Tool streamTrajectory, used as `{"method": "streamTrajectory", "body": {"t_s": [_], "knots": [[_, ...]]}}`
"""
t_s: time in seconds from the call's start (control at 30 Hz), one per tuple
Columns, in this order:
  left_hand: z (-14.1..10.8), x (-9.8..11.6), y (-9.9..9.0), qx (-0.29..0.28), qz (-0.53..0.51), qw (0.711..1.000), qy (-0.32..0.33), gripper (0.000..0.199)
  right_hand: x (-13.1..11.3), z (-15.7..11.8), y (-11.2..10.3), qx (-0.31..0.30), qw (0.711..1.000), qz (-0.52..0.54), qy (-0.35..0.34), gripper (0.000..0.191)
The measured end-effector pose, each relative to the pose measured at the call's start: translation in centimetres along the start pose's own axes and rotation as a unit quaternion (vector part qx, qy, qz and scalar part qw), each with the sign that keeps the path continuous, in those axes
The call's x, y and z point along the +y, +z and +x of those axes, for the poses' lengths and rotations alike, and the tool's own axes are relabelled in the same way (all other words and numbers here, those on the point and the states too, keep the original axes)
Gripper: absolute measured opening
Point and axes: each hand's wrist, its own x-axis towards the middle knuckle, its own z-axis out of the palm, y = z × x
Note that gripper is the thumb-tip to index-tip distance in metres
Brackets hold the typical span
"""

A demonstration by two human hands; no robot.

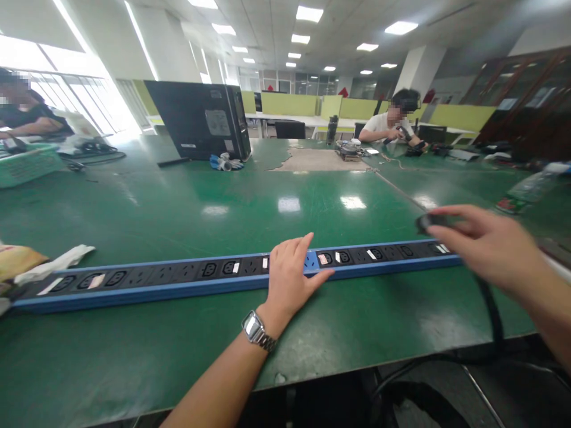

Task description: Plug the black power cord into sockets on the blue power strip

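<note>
A long blue-and-black power strip (169, 286) lies across the green table, its row of sockets facing up. My left hand (289, 270) rests over its middle, thumb spread away from the stretched fingers, with a metal-banded watch (255, 330) on the wrist. At the strip's right end, my right hand (484, 241) pinches a black plug (429, 223), blurred and raised just above the strip. A thick black cable (491, 315) hangs below this hand toward the table's front edge. Small white labels stick to several sockets.
Behind the strip stand a black computer case (200, 119) and gloves (227, 161). A plastic bottle (529, 190) lies at right, a green basket (29, 163) stands at left. One person (392, 122) sits across the table, another person (33, 116) at far left.
</note>
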Motion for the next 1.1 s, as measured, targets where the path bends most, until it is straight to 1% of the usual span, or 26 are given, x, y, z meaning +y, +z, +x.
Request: {"method": "streamTrajectory", "body": {"t_s": [0.03, 0.07, 0.1, 0.13, 0.17, 0.23, 0.27, 0.33, 0.37, 0.4, 0.43, 0.5, 0.57, 0.63, 0.7, 0.77, 0.83, 1.0, 1.1], "knots": [[-0.2, 0.8, -0.1, 0.006, -0.022, 0.999, 0.026, 0.069, -2.4, -1.5, 1.2, -0.104, 0.993, 0.054, -0.020, 0.040], [-0.5, 1.5, -0.3, 0.003, -0.038, 0.998, 0.051, 0.064, -4.6, -2.9, 2.6, -0.189, 0.976, 0.100, -0.041, 0.037], [-0.8, 2.1, -0.4, -0.005, -0.047, 0.996, 0.069, 0.057, -6.6, -4.2, 4.0, -0.239, 0.961, 0.131, -0.054, 0.032], [-1.1, 2.5, -0.7, -0.012, -0.050, 0.996, 0.077, 0.049, -8.3, -5.3, 5.2, -0.264, 0.951, 0.149, -0.061, 0.028], [-1.4, 2.6, -1.0, -0.012, -0.050, 0.996, 0.071, 0.041, -9.7, -6.2, 6.2, -0.283, 0.941, 0.170, -0.071, 0.027], [-1.7, 1.6, -2.1, 0.016, -0.042, 0.998, 0.039, 0.033, -11.1, -7.0, 7.1, -0.295, 0.929, 0.208, -0.085, 0.031], [-1.6, 0.6, -2.8, 0.045, -0.032, 0.998, 0.018, 0.032, -11.2, -6.9, 7.1, -0.288, 0.927, 0.227, -0.086, 0.035], [-1.1, -1.9, -4.6, 0.115, -0.007, 0.993, -0.029, 0.033, -10.3, -6.3, 7.0, -0.248, 0.933, 0.253, -0.067, 0.038], [-0.7, -3.2, -5.5, 0.145, 0.007, 0.988, -0.058, 0.035, -9.3, -5.7, 7.0, -0.213, 0.941, 0.257, -0.048, 0.037], [-0.5, -4.5, -6.2, 0.159, 0.018, 0.983, -0.085, 0.038, -8.1, -5.1, 7.2, -0.174, 0.951, 0.254, -0.028, 0.036], [-0.3, -5.7, -6.9, 0.160, 0.024, 0.981, -0.104, 0.041, -6.6, -4.5, 7.6, -0.135, 0.961, 0.243, -0.010, 0.034], [-0.6, -7.5, -7.6, 0.140, 0.019, 0.980, -0.138, 0.048, -3.4, -3.7, 8.9, -0.052, 0.980, 0.191, 0.014, 0.030], [-1.5, -8.6, -7.8, 0.099, 0.007, 0.983, -0.152, 0.049, -0.4, -3.4, 10.3, 0.020, 0.992, 0.123, 0.013, 0.026], [-2.7, -9.2, -7.8, 0.050, 0.006, 0.990, -0.132, 0.043, 2.0, -3.8, 11.5, 0.082, 0.993, 0.085, -0.019, 0.022], [-3.6, -9.3, -7.9, 0.005, 0.010, 0.995, -0.095, 0.036, 3.3, -4.5, 12.4, 0.129, 0.986, 0.080, -0.073, 0.019], [-3.9, -9.2, -8.1, -0.026, 0.008, 0.997, -0.075, 0.035, 3.8, -5.0, 12.9, 0.157, 0.977, 0.086, -0.117, 0.015], [-3.7, -9.1, -8.4, -0.047, 0.008, 0.996, -0.074, 0.035, 3.9, -5.2, 13.1, 0.165, 0.974, 0.084, -0.135, 0.012], [-3.0, -9.1, -8.5, -0.072, 0.046, 0.994, -0.074, 0.034, 3.6, -5.2, 13.0, 0.154, 0.974, 0.089, -0.137, 0.010], [-3.1, -9.0, -8.5, -0.086, 0.081, 0.991, -0.057, 0.033, 3.5, -5.2, 13.0, 0.150, 0.976, 0.093, -0.125, 0.011]]}}
